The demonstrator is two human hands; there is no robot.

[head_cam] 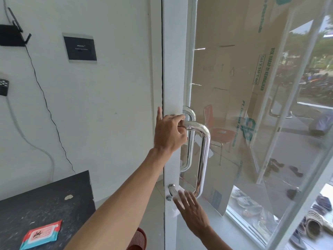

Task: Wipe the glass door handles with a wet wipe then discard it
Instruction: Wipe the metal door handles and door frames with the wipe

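Note:
A chrome D-shaped door handle [203,156] is mounted on the white frame of the glass door [173,73]. A second chrome handle [190,150] shows on the far side of the glass. My left hand [169,132] grips the near handle's top bar next to the frame. My right hand [193,212] presses a white wet wipe [177,195] against the handle's bottom end, beside the lock knob [171,188]. Most of the wipe is hidden under my fingers.
A dark table [45,201] at lower left carries a red and blue wet wipe pack [42,233]. A cardboard sheet [234,87] leans behind the glass. Shoes [252,204] lie outside. A black wall plate [80,47] and cables hang on the wall. A red slipper [138,239] lies on the floor.

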